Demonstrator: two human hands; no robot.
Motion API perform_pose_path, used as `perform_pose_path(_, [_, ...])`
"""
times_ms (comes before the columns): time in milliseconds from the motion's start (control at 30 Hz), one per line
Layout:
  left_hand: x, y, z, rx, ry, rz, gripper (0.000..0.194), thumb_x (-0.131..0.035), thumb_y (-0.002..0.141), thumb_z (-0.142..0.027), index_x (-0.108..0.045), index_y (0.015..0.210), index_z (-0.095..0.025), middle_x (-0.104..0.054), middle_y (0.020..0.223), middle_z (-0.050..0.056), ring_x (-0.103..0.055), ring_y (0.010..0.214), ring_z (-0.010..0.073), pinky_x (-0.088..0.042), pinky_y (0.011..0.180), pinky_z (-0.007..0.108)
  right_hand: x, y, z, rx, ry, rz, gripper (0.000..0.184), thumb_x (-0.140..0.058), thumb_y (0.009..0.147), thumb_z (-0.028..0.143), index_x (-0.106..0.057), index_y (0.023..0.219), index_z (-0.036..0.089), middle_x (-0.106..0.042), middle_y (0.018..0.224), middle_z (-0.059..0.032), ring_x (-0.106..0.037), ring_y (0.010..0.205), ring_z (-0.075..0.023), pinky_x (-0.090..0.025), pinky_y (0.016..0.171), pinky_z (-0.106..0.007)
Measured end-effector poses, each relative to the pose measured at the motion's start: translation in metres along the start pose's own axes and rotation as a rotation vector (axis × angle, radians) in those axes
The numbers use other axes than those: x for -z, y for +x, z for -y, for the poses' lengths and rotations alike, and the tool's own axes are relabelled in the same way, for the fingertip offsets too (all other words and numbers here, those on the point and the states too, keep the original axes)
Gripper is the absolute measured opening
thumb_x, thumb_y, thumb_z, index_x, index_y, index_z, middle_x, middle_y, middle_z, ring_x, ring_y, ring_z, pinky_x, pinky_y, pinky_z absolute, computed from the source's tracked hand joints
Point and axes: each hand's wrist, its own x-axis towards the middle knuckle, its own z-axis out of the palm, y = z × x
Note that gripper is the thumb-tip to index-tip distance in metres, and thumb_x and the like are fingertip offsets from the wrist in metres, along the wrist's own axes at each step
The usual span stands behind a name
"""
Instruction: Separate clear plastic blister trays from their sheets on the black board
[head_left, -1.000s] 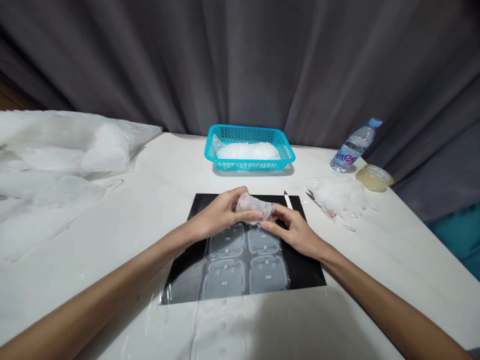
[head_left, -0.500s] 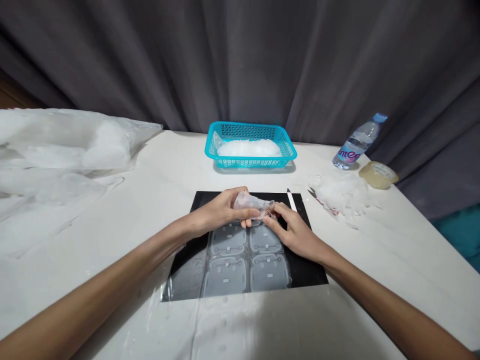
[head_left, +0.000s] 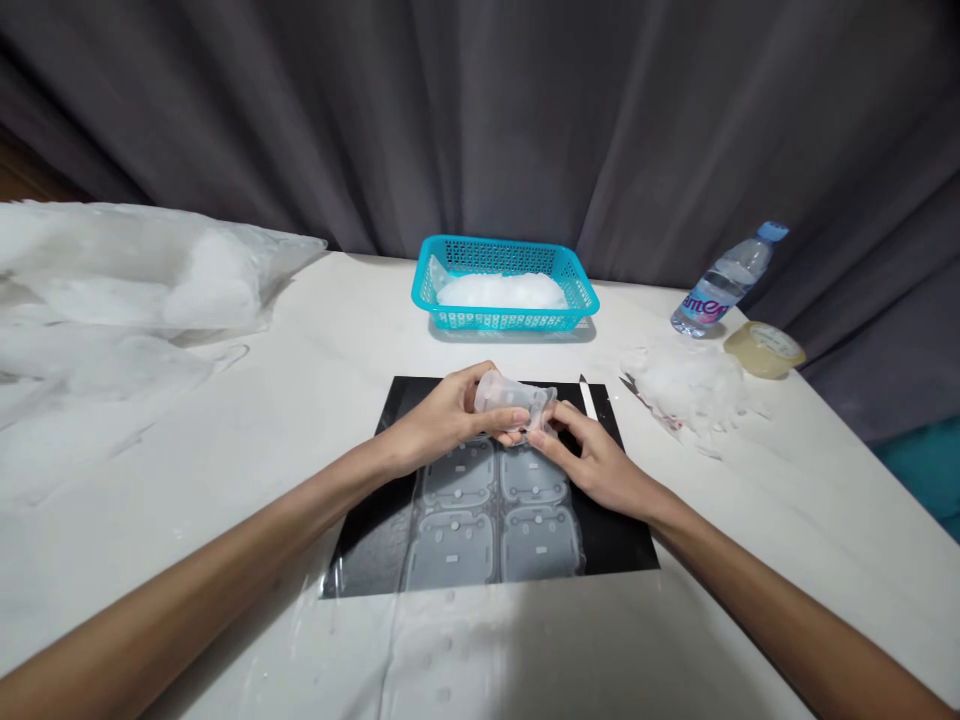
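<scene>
A sheet of clear plastic film (head_left: 480, 520) with several rounded rectangular pieces lies on a black mat (head_left: 375, 520) on the white table. Its far end is rolled up into a small clear curl (head_left: 510, 398) lifted off the mat. My left hand (head_left: 442, 420) is closed round the left side of that curl, thumb underneath. My right hand (head_left: 585, 455) pinches its right end with fingertips.
A turquoise basket (head_left: 504, 285) with white fluff stands behind the mat. A white blade-like tool (head_left: 589, 398), a heap of white scraps (head_left: 690, 385), a water bottle (head_left: 724, 282) and a tape roll (head_left: 763, 350) sit at the right. Clear plastic bags (head_left: 135, 290) lie left.
Both hands stay on the rolled film end with only slight finger shifts. The view has tilted a little, so everything sits slightly higher in the frame.
</scene>
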Motion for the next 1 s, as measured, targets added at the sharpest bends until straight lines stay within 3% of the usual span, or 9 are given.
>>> perform_pose_path(167, [0.0, 0.002, 0.007, 0.013, 0.015, 0.067, 0.038, -0.088, 0.077, -0.033, -0.058, 0.095, -0.018, -0.074, 0.083, 0.002, -0.073, 0.076, 0.0182, -0.06, 0.075, 0.032, -0.001, -0.003, 0.003, 0.07, -0.118, -0.027, 0.014, -0.051, 0.107, 0.032, -0.061, 0.104, 0.024, -0.057, 0.098, -0.0038, -0.052, 0.095, -0.0219, -0.045, 0.089, -0.037])
perform_pose_path(267, [0.006, 0.001, 0.005, 0.011, 0.084, 0.1, 0.034, -0.085, 0.08, -0.034, -0.057, 0.091, -0.019, -0.076, 0.078, 0.003, -0.073, 0.072, 0.0185, -0.058, 0.071, 0.031, -0.002, -0.001, 0.004, 0.103, -0.161, -0.047, 0.009, -0.053, 0.103, 0.024, -0.06, 0.098, 0.023, -0.058, 0.098, -0.0039, -0.052, 0.096, -0.0225, -0.044, 0.088, -0.037])
perform_pose_path(400, [0.021, -0.007, -0.016, 0.183, 0.211, 0.183, 0.029, -0.084, 0.08, -0.033, -0.06, 0.087, -0.019, -0.074, 0.071, 0.002, -0.073, 0.068, 0.0193, -0.054, 0.064, 0.027, -0.001, 0.006, -0.002, 0.053, -0.175, -0.22, 0.015, -0.057, 0.093, 0.016, -0.053, 0.08, 0.023, -0.056, 0.087, -0.0027, -0.052, 0.086, -0.0215, -0.042, 0.078, -0.035])
perform_pose_path(467, [0.028, -0.011, -0.026, 0.246, 0.237, 0.207, 0.029, -0.086, 0.078, -0.031, -0.062, 0.087, -0.018, -0.073, 0.07, 0.001, -0.072, 0.067, 0.0187, -0.052, 0.063, 0.026, 0.001, 0.008, -0.006, 0.031, -0.151, -0.245, 0.015, -0.057, 0.089, 0.014, -0.053, 0.078, 0.023, -0.056, 0.086, -0.0022, -0.053, 0.085, -0.0211, -0.042, 0.076, -0.034])
perform_pose_path(633, [0.03, -0.01, -0.027, 0.253, 0.215, 0.3, 0.029, -0.085, 0.08, -0.034, -0.067, 0.094, -0.016, -0.072, 0.079, 0.001, -0.071, 0.07, 0.0173, -0.053, 0.066, 0.026, 0.007, 0.005, -0.009, -0.001, -0.101, -0.12, 0.003, -0.061, 0.091, 0.019, -0.062, 0.092, 0.022, -0.062, 0.098, -0.0037, -0.056, 0.091, -0.0207, -0.045, 0.083, -0.035])
perform_pose_path(767, [0.025, -0.006, -0.014, 0.198, 0.209, 0.311, 0.033, -0.074, 0.091, -0.045, -0.07, 0.106, -0.016, -0.072, 0.095, 0.004, -0.07, 0.082, 0.0189, -0.055, 0.07, 0.027, 0.011, 0.001, -0.002, 0.011, 0.146, 0.096, 0.035, -0.065, 0.094, 0.022, -0.058, 0.128, 0.025, -0.064, 0.124, -0.0059, -0.059, 0.116, -0.0228, -0.045, 0.102, -0.038])
perform_pose_path(867, [0.025, -0.004, -0.009, 0.15, 0.224, 0.301, 0.035, -0.067, 0.095, -0.05, -0.071, 0.107, -0.017, -0.068, 0.096, 0.004, -0.067, 0.088, 0.0199, -0.053, 0.07, 0.026, 0.009, -0.001, 0.004, -0.04, 0.232, 0.132, 0.037, -0.067, 0.096, 0.027, -0.057, 0.132, 0.025, -0.066, 0.12, -0.0049, -0.063, 0.113, -0.0222, -0.049, 0.099, -0.036])
perform_pose_path(1000, [0.026, -0.004, -0.006, 0.106, 0.277, 0.272, 0.035, -0.063, 0.098, -0.05, -0.07, 0.096, -0.016, -0.063, 0.086, 0.001, -0.06, 0.082, 0.0157, -0.049, 0.07, 0.023, 0.005, -0.001, 0.005, -0.027, 0.204, 0.068, 0.019, -0.059, 0.104, 0.032, -0.067, 0.118, 0.023, -0.071, 0.099, -0.0023, -0.068, 0.098, -0.0194, -0.051, 0.092, -0.033])
